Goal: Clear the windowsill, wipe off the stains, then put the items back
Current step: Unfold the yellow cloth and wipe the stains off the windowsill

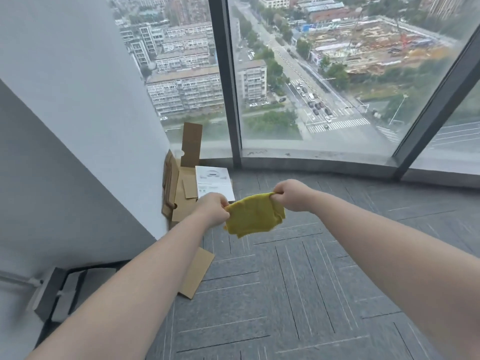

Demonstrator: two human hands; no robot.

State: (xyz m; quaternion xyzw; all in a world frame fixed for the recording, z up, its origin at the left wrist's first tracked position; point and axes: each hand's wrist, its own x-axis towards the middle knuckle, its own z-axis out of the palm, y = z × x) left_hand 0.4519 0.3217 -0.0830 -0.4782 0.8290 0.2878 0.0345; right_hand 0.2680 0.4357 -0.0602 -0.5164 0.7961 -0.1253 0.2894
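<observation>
- As I stand back from the glass, my left hand (pixel 213 207) and right hand (pixel 290 194) each pinch an upper corner of the yellow cloth (pixel 253 216), fingers curled tight round the fabric.
- The cloth hangs in the air between my hands, above the grey carpet (pixel 298 281), well short of the sill. Its long axis runs left to right, rising slightly toward the right hand, and the loose lower edge drops toward the floor.
- To the near left, cardboard pieces (pixel 194 271) lie on the carpet against the wall. Further on, more flattened cardboard (pixel 181 193) and a white leaflet (pixel 214 181) sit in the far-left corner. I judge these to be the items taken off the sill, so the clearing looks done, at least for the stretch I can see.
- Farthest off, the windowsill (pixel 311 158) runs along the foot of the glass with nothing standing on the part in view. Dark marks (pixel 257 152) show on it just right of the window post, so wiping is not finished, perhaps not begun.
- What is left, as I read it: bring the cloth to the sill, rub off those marks, then return the cardboard and leaflet.
</observation>
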